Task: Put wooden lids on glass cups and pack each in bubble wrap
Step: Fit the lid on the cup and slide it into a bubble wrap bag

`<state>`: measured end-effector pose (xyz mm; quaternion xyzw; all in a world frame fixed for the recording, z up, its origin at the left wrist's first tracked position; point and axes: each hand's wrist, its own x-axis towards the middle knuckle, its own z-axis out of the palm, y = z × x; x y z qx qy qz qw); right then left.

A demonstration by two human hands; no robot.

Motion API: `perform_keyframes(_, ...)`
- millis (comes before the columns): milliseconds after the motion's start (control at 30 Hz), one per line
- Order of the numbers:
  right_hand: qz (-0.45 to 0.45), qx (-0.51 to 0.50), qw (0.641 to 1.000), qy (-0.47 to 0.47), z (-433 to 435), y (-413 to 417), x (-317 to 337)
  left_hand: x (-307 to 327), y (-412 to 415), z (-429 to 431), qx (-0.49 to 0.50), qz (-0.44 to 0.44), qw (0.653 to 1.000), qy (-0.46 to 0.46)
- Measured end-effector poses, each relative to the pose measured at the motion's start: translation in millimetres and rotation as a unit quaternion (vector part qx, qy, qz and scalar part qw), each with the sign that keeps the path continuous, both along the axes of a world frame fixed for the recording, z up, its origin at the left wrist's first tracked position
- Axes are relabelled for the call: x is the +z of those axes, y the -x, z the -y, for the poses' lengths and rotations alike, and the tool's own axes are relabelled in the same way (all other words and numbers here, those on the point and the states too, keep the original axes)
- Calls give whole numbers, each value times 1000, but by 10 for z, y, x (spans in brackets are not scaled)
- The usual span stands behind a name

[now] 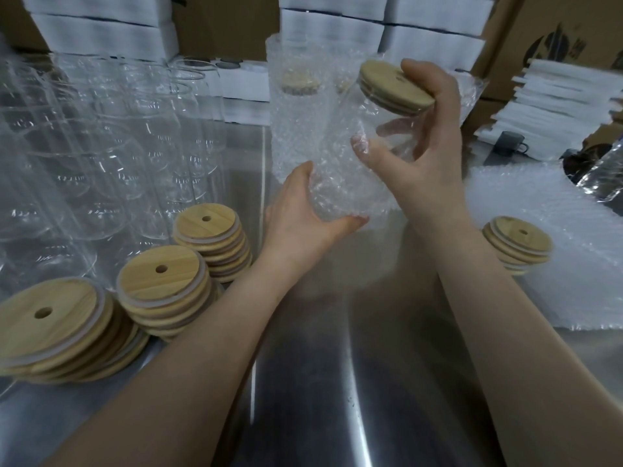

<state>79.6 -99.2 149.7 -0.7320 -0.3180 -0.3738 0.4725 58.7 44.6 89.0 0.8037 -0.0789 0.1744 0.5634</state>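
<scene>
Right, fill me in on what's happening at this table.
A person is bubble-wrapping a glass cup with its wooden lid on. The left hand cups the wrapped base while the right hand grips the lid end, which pokes out of the bubble wrap. One wrapped cup stands behind; bare cups and lid stacks wait on the left.

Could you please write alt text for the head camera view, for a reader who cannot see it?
The left hand and right hand hold a tilted, lidded glass cup in bubble wrap above a steel table. Stacks of wooden lids and empty glasses stand at left; an already wrapped cup stands behind.
</scene>
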Motion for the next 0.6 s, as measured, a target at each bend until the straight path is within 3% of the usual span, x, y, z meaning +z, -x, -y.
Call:
perform_keyframes(300, -74, -2, 997, 29, -91, 32, -25, 24, 11, 17, -61, 19, 990, 129)
perform_keyframes(600, -131, 7, 990, 44, -137, 59, -38, 11, -18, -17, -66, 19, 984, 165)
